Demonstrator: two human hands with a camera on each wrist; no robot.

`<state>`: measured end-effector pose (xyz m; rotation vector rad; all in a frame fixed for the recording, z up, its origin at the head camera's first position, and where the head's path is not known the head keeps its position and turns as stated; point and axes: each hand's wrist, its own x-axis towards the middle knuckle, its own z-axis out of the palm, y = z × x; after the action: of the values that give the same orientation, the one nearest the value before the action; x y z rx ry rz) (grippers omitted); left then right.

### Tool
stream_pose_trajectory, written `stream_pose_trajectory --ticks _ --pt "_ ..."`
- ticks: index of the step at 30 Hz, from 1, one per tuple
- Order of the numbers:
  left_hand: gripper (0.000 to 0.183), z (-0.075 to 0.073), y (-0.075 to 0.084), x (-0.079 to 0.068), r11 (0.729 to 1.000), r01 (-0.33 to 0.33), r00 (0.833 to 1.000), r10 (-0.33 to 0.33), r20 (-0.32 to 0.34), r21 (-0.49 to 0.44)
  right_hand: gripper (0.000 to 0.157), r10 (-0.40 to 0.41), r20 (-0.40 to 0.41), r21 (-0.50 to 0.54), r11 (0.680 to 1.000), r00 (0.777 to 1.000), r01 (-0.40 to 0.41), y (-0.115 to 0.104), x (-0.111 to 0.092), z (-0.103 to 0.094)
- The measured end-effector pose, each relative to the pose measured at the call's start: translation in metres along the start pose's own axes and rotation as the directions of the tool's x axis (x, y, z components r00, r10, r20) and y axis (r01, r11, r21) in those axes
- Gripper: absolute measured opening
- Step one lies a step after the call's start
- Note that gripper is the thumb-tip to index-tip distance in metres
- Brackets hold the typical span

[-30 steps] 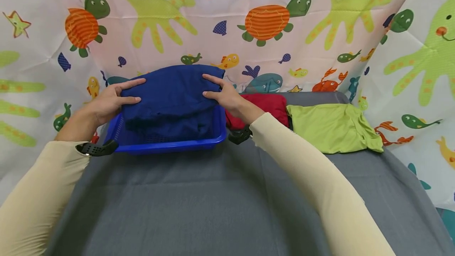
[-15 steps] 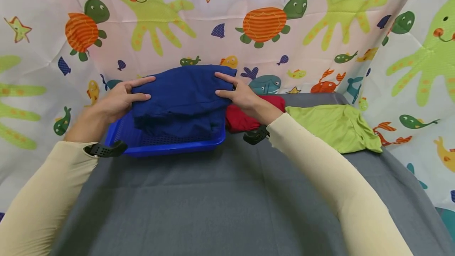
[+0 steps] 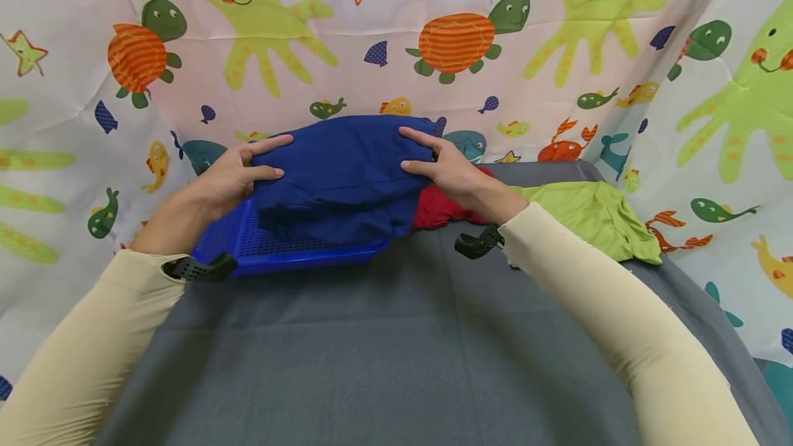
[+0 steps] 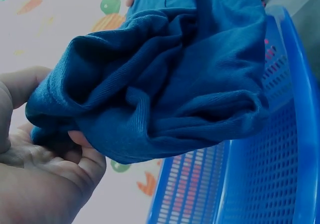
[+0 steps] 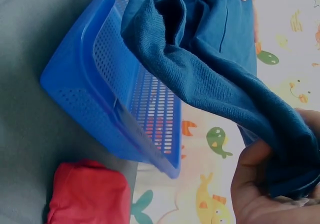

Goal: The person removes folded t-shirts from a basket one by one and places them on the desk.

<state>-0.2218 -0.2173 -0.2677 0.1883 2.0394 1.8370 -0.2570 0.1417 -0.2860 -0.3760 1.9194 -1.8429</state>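
Observation:
A folded dark blue garment (image 3: 343, 174) hangs between both hands, over a blue plastic basket (image 3: 303, 261). At its left end, my left hand (image 3: 226, 181) grips it with thumb and index finger lying along the front. My right hand (image 3: 455, 174) holds the opposite end in the same way. In the left wrist view the garment (image 4: 195, 83) shows loose, rolled folds at its open side, with the left hand (image 4: 55, 179) around its edge. The right wrist view has a fold of it gathered in the right hand (image 5: 257, 184).
A folded red cloth (image 3: 436, 210) lies right of the basket, partly behind the right hand. Farther right is a lime green garment (image 3: 597, 215). All rest on a grey-covered table (image 3: 347, 363), with a printed sea-animal curtain (image 3: 372, 12) behind and beside it.
Both hands have carried the blue garment to the right, from over the basket's middle to past its right side. More of the basket's left inside shows, and the red cloth is more covered.

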Motion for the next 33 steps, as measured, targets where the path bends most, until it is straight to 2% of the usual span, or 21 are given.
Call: stream_pose_trajectory --ticks 5,12,22,33 --pt "0.065 0.012 0.002 0.002 0.999 -0.001 0.999 -0.001 0.032 0.049 0.063 -0.013 0.013 -0.001 1.000 1.000 0.013 0.000 -0.009 -0.011" --pt "0.066 0.029 -0.001 0.009 0.995 -0.015 0.998 0.010 0.054 0.095 0.064 -0.008 0.017 -0.087 0.996 1.000 0.010 0.000 -0.025 -0.029" --pt "0.068 0.055 -0.005 0.018 0.995 0.000 0.996 -0.010 0.091 0.102 0.064 0.000 -0.017 -0.173 0.985 1.000 -0.003 0.010 -0.047 -0.054" --pt "0.072 0.080 -0.012 0.028 0.998 0.014 0.990 -0.022 0.141 0.060 0.062 -0.027 -0.066 -0.157 0.987 0.997 0.016 0.022 -0.068 -0.075"
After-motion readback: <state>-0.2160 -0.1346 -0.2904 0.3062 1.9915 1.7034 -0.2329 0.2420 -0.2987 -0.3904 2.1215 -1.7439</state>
